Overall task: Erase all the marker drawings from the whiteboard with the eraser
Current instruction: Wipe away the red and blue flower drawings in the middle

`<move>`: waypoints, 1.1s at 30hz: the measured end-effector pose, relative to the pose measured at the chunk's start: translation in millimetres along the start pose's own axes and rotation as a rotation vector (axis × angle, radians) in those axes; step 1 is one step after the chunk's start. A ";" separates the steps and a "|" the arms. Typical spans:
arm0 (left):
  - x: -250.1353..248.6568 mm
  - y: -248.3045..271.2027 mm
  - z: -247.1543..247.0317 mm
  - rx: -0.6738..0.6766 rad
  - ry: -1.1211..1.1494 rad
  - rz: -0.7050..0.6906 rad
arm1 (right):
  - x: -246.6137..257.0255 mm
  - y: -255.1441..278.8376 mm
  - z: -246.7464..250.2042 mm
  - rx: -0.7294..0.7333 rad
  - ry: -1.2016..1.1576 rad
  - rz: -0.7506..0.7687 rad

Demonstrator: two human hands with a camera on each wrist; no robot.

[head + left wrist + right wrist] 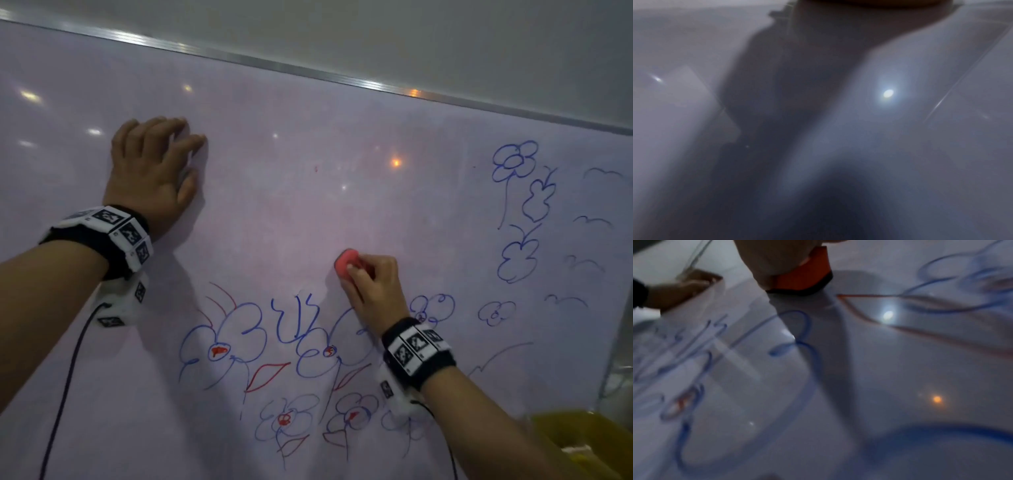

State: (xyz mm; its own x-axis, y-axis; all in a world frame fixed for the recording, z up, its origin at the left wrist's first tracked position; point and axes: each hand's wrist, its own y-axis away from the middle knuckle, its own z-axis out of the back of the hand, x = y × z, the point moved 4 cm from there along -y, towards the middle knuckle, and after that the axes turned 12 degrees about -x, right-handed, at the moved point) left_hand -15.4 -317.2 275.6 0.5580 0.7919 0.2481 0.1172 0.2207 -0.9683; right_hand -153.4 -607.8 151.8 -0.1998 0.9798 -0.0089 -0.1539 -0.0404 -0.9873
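A large whiteboard (pixel 308 192) fills the head view. Blue and red flower drawings (pixel 239 339) cover its lower middle, and more blue flowers (pixel 513 164) and squiggles run down its right side. The upper middle looks wiped, with faint smears. My right hand (pixel 371 284) grips a small red eraser (pixel 346 262) and presses it on the board just above the lower drawings. In the right wrist view the eraser (pixel 807 275) shows orange-red with a dark base, under my fingers (pixel 772 259). My left hand (pixel 154 171) lies flat on the board at upper left, fingers straight.
The board's metal top edge (pixel 308 73) runs across above both hands, with a pale wall beyond. A yellow object (pixel 575 435) sits at the lower right past the board's side edge. The left wrist view is a dim blur of the board surface (pixel 900 129).
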 end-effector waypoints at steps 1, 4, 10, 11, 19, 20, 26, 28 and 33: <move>0.2 0.0 -0.2 -0.004 0.002 0.000 | -5.5 10.3 6.2 0.112 0.008 -0.036; 1.5 -0.1 -0.3 -0.020 -0.005 -0.001 | -41.1 14.0 30.7 0.130 0.035 -0.214; 1.6 0.8 -0.6 -0.014 0.008 0.000 | -4.4 43.7 10.2 -0.252 -0.120 -0.594; 1.9 0.8 -0.8 -0.015 0.011 0.000 | 14.9 56.6 -1.1 -0.112 -0.141 -0.518; 3.5 1.1 -2.1 -0.009 0.011 -0.025 | 19.7 25.2 -6.5 -0.259 -0.011 -0.494; 3.2 0.7 -1.8 -0.006 0.010 -0.028 | 34.9 21.4 -21.4 -0.266 0.006 -0.453; 11.8 21.3 2.5 0.134 0.043 -0.159 | 132.0 51.3 -81.0 0.147 -0.228 0.451; 21.8 40.7 6.4 0.177 0.016 -0.218 | 122.0 36.7 -76.7 0.209 -0.231 0.681; 30.4 57.6 11.5 0.138 0.046 -0.207 | 82.2 -46.1 -57.9 -0.223 -0.393 -0.420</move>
State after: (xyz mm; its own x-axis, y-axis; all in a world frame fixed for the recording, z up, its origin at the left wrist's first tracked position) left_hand -1.2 -273.9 227.7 0.5706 0.6961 0.4357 0.1214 0.4532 -0.8831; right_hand -106.7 -514.0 187.4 -0.5141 0.7558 0.4055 -0.0989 0.4174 -0.9033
